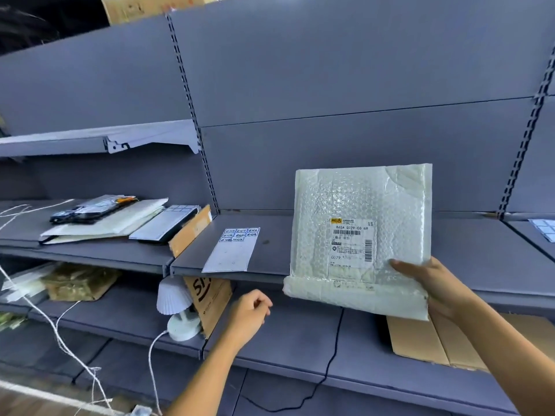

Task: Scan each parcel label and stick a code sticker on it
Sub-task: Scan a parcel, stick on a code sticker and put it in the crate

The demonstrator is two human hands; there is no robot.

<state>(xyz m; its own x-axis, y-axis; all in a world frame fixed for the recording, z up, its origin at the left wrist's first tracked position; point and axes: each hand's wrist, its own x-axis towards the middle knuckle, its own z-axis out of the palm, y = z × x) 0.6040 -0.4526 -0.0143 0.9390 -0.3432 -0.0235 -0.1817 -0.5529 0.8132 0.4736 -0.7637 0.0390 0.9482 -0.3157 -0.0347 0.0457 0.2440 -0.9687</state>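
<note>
Right hand [432, 283] grips the lower right corner of a white bubble-wrap parcel [360, 199], upright before the grey shelf [276, 244]; its label [351, 243] reads "B62A G079-00 69" and "G079". Left hand [250, 313], fingers loosely curled and empty, hangs below the shelf's front edge, where a sticker sheet [232, 250] lies, bare shelf around it.

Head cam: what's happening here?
A person works at a grey shelf. Their right hand grips a white bubble-wrap parcel by its lower right corner, held upright with the shipping label facing the camera. The left hand hangs loosely curled below the shelf edge, holding nothing. A sticker sheet lies flat on the shelf just left of the parcel.
</note>
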